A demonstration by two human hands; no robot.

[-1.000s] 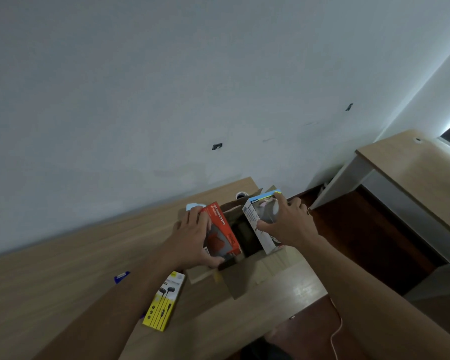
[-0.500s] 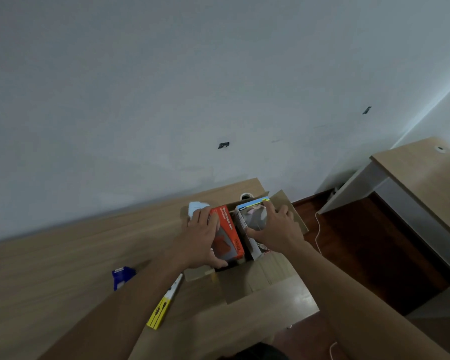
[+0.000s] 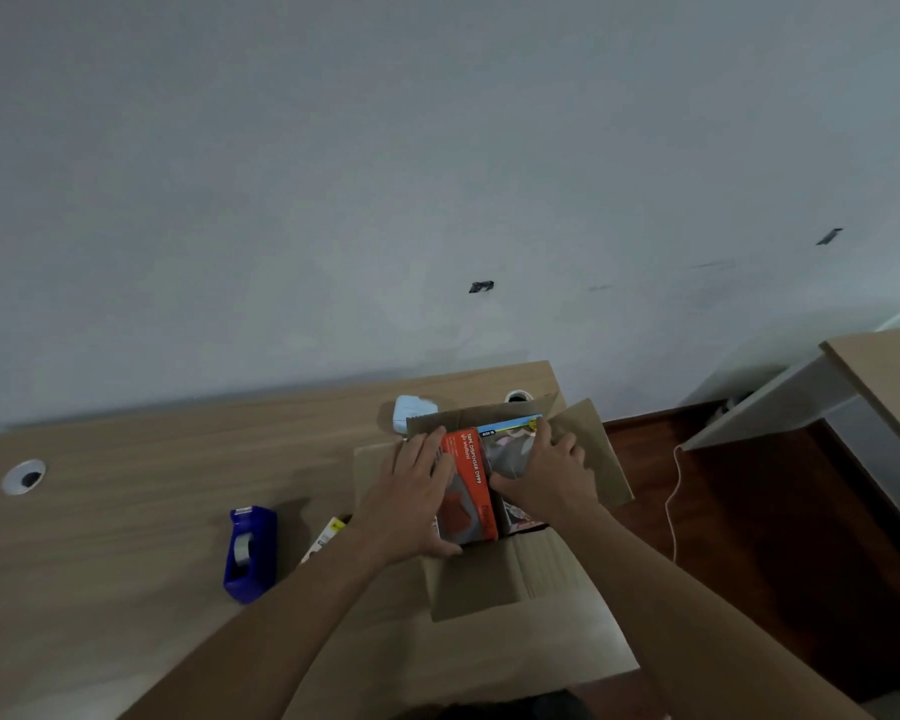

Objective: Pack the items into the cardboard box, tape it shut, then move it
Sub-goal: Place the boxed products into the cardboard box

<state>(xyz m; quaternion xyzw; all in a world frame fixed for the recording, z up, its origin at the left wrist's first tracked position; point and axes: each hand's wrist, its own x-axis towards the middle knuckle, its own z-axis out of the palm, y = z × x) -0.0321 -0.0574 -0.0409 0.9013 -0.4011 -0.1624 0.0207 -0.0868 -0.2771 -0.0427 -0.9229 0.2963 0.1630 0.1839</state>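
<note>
Two packages are going down together now. Our left hand (image 3: 411,504) has its grip wrapped round the orange package (image 3: 467,488), our right hand (image 3: 552,475) clamps the white package (image 3: 507,452), and both sit side by side inside the cardboard box (image 3: 489,579). A second ago they stood tilted and proud of the rim; now they lie lower, nearly level with it, so this load is almost seated. Box flaps are open all round at the desk's (image 3: 126,511) right end. Off at nine o'clock from the box waits the blue tape dispenser (image 3: 250,553), and between them a yellow package (image 3: 328,535) peeks from under our left forearm, not yet packed. We reckon that one goes in next, then flaps and tape.
</note>
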